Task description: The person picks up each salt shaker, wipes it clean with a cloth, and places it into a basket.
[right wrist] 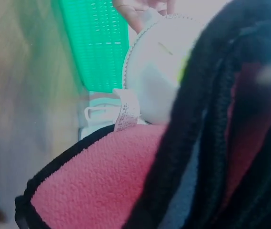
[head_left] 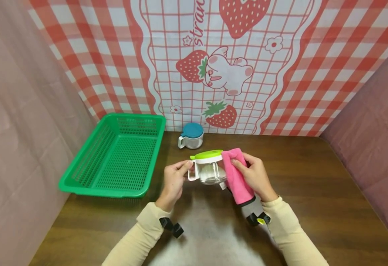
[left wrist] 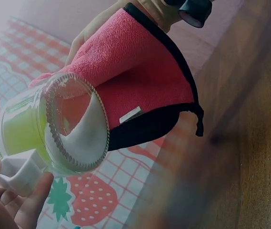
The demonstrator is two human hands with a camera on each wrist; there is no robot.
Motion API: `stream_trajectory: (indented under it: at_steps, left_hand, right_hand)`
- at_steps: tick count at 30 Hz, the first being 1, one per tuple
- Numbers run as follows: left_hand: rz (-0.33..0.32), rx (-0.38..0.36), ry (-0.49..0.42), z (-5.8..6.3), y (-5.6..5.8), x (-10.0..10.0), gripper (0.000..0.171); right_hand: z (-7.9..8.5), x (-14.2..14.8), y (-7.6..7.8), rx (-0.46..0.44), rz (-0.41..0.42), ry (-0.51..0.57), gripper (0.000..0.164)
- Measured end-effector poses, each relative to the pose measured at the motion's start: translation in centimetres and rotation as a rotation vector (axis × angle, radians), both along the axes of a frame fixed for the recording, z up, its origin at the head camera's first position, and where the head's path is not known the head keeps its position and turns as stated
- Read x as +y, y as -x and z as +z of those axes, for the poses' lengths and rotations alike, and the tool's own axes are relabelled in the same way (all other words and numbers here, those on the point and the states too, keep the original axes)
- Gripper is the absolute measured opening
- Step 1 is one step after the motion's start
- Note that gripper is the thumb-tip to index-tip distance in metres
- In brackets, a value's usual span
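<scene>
A clear jar with a green lid and a white handle (head_left: 210,173) is held up over the table. My left hand (head_left: 175,181) pinches its white handle (left wrist: 23,172) between thumb and fingers. In my right hand (head_left: 256,176) is a pink cloth (head_left: 236,179) with black edging, gripped and pressed against the jar's right side. The left wrist view shows the jar's round base, with something white inside and the cloth (left wrist: 140,71) behind it. Folds of the cloth (right wrist: 97,176) fill much of the right wrist view and hide the right fingers there.
A green plastic basket (head_left: 144,184) stands at the left on the wooden table (head_left: 313,192). Behind the held jar, near the back curtain (head_left: 263,111), sits a second jar with a blue lid (head_left: 192,136) and a white handle. Pink curtains (head_left: 373,122) hang at both sides.
</scene>
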State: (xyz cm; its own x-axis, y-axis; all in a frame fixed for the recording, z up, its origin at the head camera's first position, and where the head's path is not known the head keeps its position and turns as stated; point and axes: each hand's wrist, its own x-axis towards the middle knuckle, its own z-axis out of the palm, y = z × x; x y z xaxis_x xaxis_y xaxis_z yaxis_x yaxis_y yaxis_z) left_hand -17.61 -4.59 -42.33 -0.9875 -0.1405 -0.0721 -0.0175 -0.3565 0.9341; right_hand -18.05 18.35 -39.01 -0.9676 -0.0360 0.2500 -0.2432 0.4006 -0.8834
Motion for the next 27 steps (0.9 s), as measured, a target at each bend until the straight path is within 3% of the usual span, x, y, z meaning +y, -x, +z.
stream_trajectory:
  at_steps: [16, 27]
  left_hand:
    - [-0.054, 0.028, -0.044, -0.1, -0.2, -0.3, 0.031]
    - [-0.094, 0.029, -0.112, 0.2, -0.4, -0.3, 0.019]
  right_hand:
    - [-0.8, 0.3, 0.6, -0.066, -0.004, 0.05, 0.019]
    - [-1.8, 0.6, 1.2, -0.12, 0.043, 0.145, 0.025]
